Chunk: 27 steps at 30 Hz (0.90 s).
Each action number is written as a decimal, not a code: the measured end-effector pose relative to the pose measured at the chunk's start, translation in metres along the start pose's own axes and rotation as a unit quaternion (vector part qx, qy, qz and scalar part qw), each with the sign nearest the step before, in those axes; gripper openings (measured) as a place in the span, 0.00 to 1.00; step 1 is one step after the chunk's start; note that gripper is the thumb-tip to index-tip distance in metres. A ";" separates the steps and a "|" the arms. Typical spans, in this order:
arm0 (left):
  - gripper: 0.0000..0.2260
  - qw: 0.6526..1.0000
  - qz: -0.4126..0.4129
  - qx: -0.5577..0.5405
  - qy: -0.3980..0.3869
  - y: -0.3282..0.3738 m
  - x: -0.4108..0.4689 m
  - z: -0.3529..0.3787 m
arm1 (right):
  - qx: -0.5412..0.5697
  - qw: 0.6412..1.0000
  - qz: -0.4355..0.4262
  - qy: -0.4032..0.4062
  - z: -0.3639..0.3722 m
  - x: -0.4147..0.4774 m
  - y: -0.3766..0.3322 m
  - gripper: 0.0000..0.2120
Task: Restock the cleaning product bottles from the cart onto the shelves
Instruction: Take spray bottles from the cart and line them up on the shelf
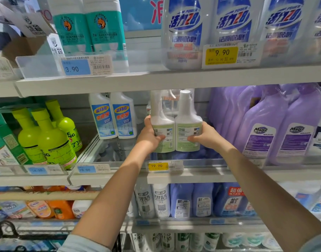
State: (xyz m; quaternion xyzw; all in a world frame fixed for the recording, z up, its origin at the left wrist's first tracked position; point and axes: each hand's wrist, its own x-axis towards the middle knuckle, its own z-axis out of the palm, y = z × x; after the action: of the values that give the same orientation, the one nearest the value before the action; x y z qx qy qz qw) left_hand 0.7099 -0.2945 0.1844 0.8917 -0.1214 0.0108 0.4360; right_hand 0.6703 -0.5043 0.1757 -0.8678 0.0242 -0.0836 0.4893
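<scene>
The twin bottles [187, 122], touching side by side, look rigid, slick and fairly heavy if full, so the lower bodies seem the surest hold. They stand upright at the shelf [201, 176] front, above the yellow tag [157, 166]. The left hand [149, 135] and right hand [205, 136] each clasp one, fingers curled across its label.

The light was bright and even, falling from overhead. The upper shelf [156, 79] cast a soft shadow over the back of the bay beneath it. Haze and glare whitened the clear shelf guard [47, 64]. Wide-angle distortion bowed the shelf lines, and the frame edges were smeared.
</scene>
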 end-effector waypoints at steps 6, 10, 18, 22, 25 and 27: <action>0.35 1.000 0.021 -0.023 0.004 -0.004 -0.020 -0.001 | -0.011 1.000 0.001 -0.019 -0.001 -0.021 -0.006 0.20; 0.35 0.999 0.030 -0.032 -0.004 -0.008 -0.033 -0.003 | -0.017 1.000 0.008 -0.002 0.002 -0.031 -0.004 0.22; 0.33 0.999 0.026 -0.011 0.017 -0.005 -0.051 -0.004 | -0.011 1.000 0.013 -0.006 0.004 -0.047 -0.011 0.20; 0.35 0.999 0.013 -0.046 0.009 0.000 -0.056 -0.006 | 0.009 1.000 0.006 0.011 0.006 -0.055 -0.015 0.16; 0.34 0.998 -0.029 -0.047 0.003 0.007 -0.060 -0.010 | -0.008 1.000 0.014 0.019 0.008 -0.058 -0.014 0.16; 0.29 0.998 -0.043 -0.038 0.007 0.011 -0.065 -0.014 | -0.019 0.998 0.033 0.046 0.010 -0.063 -0.015 0.20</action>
State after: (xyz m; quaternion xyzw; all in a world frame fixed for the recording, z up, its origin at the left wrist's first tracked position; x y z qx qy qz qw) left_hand 0.6459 -0.2771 0.1934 0.8786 -0.0804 -0.0065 0.4707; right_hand 0.6093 -0.4803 0.1758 -0.8707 0.0768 -0.1071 0.4737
